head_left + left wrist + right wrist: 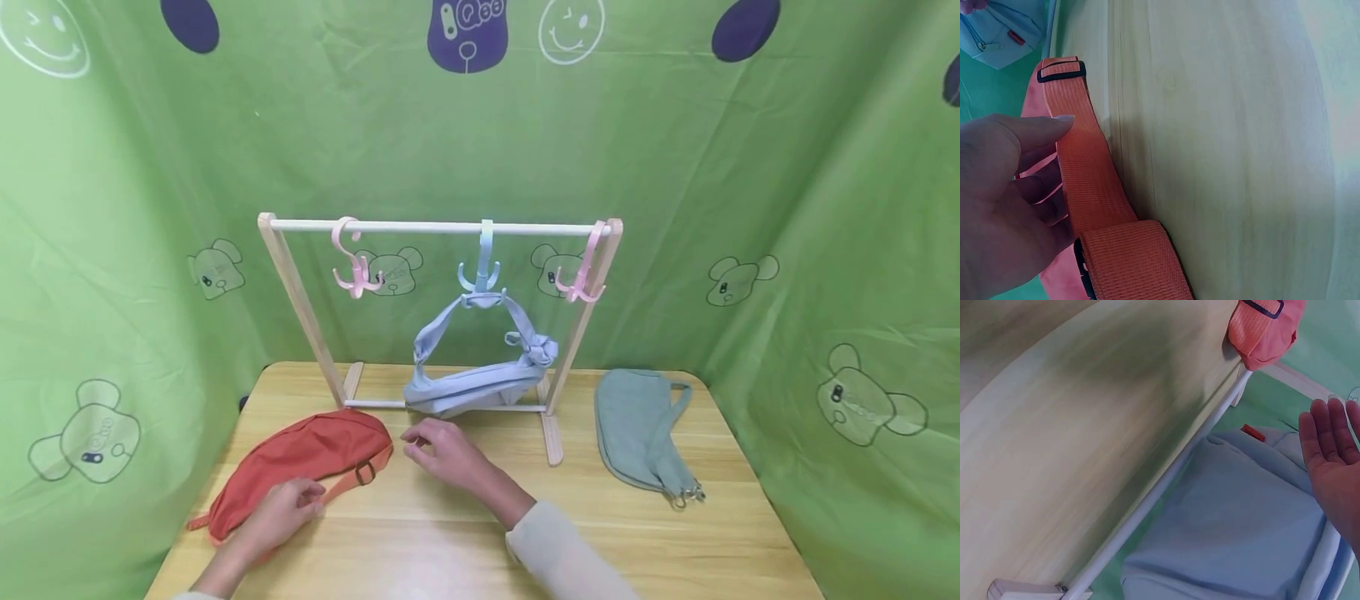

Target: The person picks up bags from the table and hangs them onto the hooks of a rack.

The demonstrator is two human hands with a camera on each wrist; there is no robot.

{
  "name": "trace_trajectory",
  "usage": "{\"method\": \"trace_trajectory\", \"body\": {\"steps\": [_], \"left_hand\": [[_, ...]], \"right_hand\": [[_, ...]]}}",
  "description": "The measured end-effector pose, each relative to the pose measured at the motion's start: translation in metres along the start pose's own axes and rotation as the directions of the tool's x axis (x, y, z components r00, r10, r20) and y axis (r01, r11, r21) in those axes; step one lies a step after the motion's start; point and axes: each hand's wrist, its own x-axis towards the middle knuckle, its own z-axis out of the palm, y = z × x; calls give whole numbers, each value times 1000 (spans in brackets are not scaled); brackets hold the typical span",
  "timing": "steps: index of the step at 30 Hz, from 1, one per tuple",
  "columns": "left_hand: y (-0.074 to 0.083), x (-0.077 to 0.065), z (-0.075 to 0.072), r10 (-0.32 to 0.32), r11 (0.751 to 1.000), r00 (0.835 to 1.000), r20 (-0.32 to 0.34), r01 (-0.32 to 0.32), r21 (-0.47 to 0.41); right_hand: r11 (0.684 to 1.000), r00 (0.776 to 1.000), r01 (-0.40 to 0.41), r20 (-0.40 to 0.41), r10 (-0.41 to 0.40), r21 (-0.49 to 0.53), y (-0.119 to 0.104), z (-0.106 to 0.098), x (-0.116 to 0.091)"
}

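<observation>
A red waist bag point(307, 450) lies at the left of the table. My left hand point(281, 512) is at its near side, fingers loosely bent. In the left wrist view, the thumb lies over the edge of the orange strap point(1088, 169); the fingertips are partly hidden behind it. My right hand point(450, 454) is by the bag's right end, below a light blue bag point(480, 387), holding nothing. Its fingers point(1329, 431) look extended in the right wrist view. The blue bag hangs by its knotted strap from a blue hook point(485, 258).
A wooden rack with a white top bar point(420, 227) stands at the back. Pink hooks point(358, 275) point(581, 279) hang at both sides. A grey-green bag point(637, 433) with metal clasps lies at the right of the table point(450, 558). Green fabric point(825, 208) encloses the area.
</observation>
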Motion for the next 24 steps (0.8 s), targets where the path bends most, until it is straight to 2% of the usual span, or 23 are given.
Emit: {"method": "trace_trajectory", "body": {"steps": [8, 19, 24], "left_hand": [[2, -1, 2, 10, 1000, 1000, -4, -10, 23], [4, -6, -1, 47, 997, 999, -7, -47, 62], [11, -8, -3, 114, 991, 993, -5, -114, 68]], "right_hand": [[998, 998, 25, 51, -23, -50, -6, 13, 5], [972, 985, 144, 119, -123, -185, -19, 33, 14], [954, 973, 211, 139, -184, -214, -23, 41, 16]]}}
